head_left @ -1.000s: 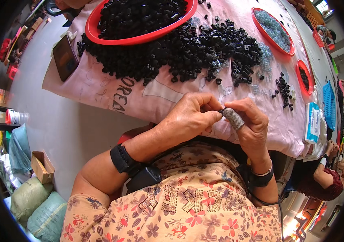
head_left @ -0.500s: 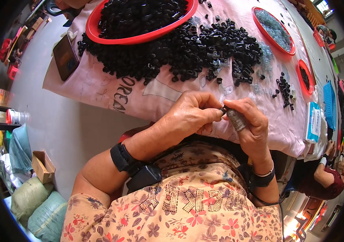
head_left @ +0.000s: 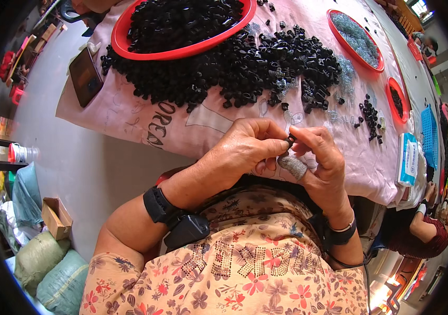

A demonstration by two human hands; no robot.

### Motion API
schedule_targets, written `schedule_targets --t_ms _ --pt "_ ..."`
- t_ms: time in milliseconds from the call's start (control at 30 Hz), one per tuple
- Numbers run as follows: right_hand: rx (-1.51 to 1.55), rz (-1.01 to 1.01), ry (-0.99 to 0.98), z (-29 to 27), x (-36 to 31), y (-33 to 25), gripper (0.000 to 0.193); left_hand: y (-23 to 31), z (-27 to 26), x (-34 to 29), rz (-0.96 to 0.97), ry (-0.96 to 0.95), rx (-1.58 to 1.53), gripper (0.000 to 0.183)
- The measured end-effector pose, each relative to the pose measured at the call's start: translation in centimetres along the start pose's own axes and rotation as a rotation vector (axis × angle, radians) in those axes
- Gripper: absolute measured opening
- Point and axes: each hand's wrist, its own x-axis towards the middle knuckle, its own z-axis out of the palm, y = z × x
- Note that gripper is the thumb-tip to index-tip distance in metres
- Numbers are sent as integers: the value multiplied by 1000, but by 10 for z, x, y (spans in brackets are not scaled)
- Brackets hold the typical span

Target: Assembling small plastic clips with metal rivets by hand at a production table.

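My left hand (head_left: 253, 142) pinches a small black plastic part (head_left: 290, 139) between thumb and forefinger, just above my lap at the table's near edge. Meeting it from the other side, my right hand (head_left: 321, 160) has its curled forefinger against the same part. A worn grey cover (head_left: 293, 167) wraps the right thumb, which sits lower, beside the left fingertips. Past both hands spreads a big heap of similar black plastic parts (head_left: 192, 76), with some silvery coil springs (head_left: 285, 83) among them. The finer shape of the held part is hidden by my fingers.
On the pink cloth (head_left: 182, 142) stand a large red basin (head_left: 182, 52) of black parts, a red bowl (head_left: 380, 67) of springs and a smaller red bowl (head_left: 403, 116). A phone (head_left: 86, 77) lies left, a tissue pack (head_left: 407, 157) right. Another person (head_left: 426, 233) sits at right.
My right thumb has dropped down and away from the black part, and the right forefinger now bears on it. The left hand keeps its pinch almost in place.
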Motion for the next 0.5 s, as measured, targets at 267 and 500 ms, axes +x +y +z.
schedule_targets --t_ms 267,500 --pt "-145 -81 34 2 1 -1 51 5 6 -3 -16 22 62 18" --pt "-219 -118 75 4 -1 3 49 7 8 -4 -21 42 82 18"
